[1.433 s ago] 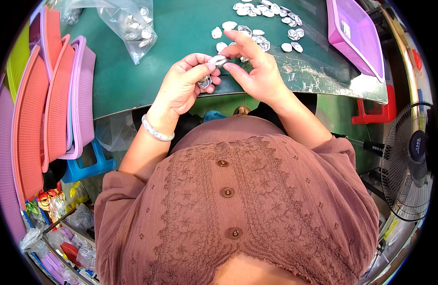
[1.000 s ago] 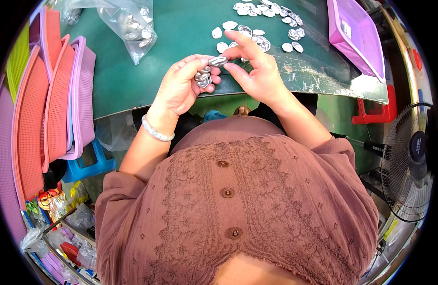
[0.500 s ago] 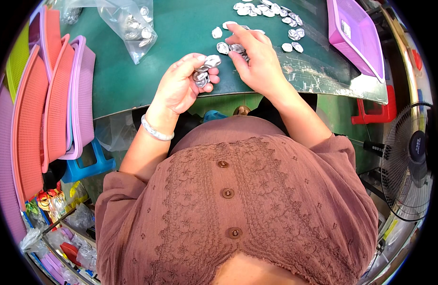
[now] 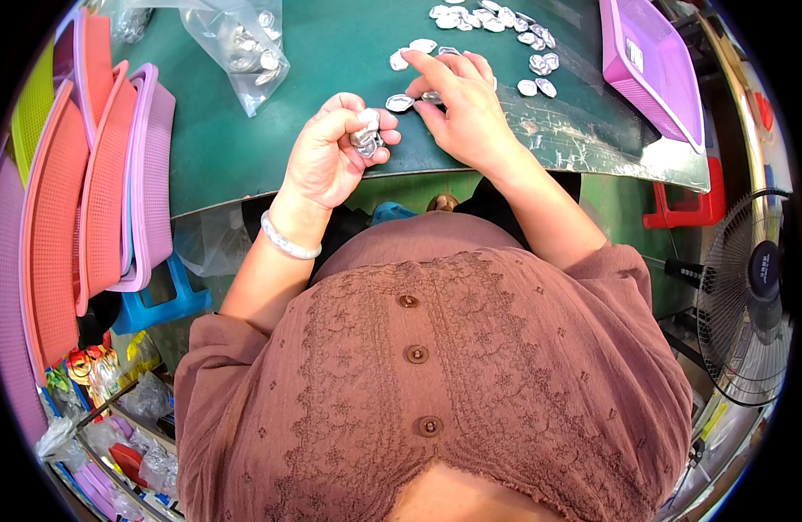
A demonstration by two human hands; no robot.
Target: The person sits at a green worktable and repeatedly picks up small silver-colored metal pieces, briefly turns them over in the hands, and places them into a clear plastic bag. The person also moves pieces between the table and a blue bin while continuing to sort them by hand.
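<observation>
My left hand (image 4: 331,150), above the near part of the green table, is closed around a small stack of shiny silver oval pieces (image 4: 366,137), pinched between thumb and fingers. To its right my right hand (image 4: 464,106) rests low over the table with its fingers curved and apart. A silver piece (image 4: 431,97) shows between its thumb and fingers, partly hidden. One more silver piece (image 4: 400,103) lies flat beside the thumb tip. Beyond the index finger lie other silver pieces (image 4: 423,45). Whatever is under the palm is hidden.
More silver pieces (image 4: 492,19) are scattered at the far right of the green table (image 4: 236,165). A clear plastic bag (image 4: 244,56) of silver pieces lies at the far left. A purple basket (image 4: 651,78) stands right. Stacked baskets (image 4: 101,183) line the left; a fan (image 4: 749,296) is right.
My left hand has drawn the silver stack upright in its fingers. My right hand's fingers have shifted slightly, and the silver piece by its thumb has slid nearer to me.
</observation>
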